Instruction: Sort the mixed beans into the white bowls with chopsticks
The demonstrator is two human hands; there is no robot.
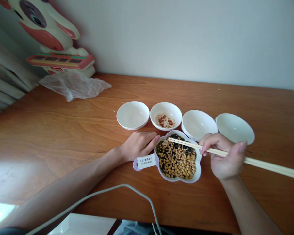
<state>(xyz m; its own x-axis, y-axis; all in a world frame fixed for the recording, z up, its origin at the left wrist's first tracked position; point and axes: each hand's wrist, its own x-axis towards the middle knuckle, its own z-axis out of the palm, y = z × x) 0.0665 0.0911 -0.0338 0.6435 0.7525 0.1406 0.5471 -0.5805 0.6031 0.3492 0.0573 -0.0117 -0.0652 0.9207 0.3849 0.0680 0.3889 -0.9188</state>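
Note:
A white bowl with a pale purple handle (198,168) is filled with yellow beans (178,160), dark beans or seeds and a few pale seeds at its far left. My left hand (138,145) is closed at the bowl's left rim, thumb and fingers pinching the edge. Held in my right hand (225,156) is a pair of chopsticks (267,164), slanting left across the bowl. Their tips lie close together by the pale seeds; whether they grip one is too small to tell. Behind, one white bowl (165,106) contains pale seeds and reddish peanuts (164,120).
Three more white bowls, one at the left (133,114), one right of the middle (199,124) and one far right (235,127), complete the row. A crumpled plastic bag (74,86) lies before a toy keyboard (61,61) at the back left. A white cable (122,185) arches across the front.

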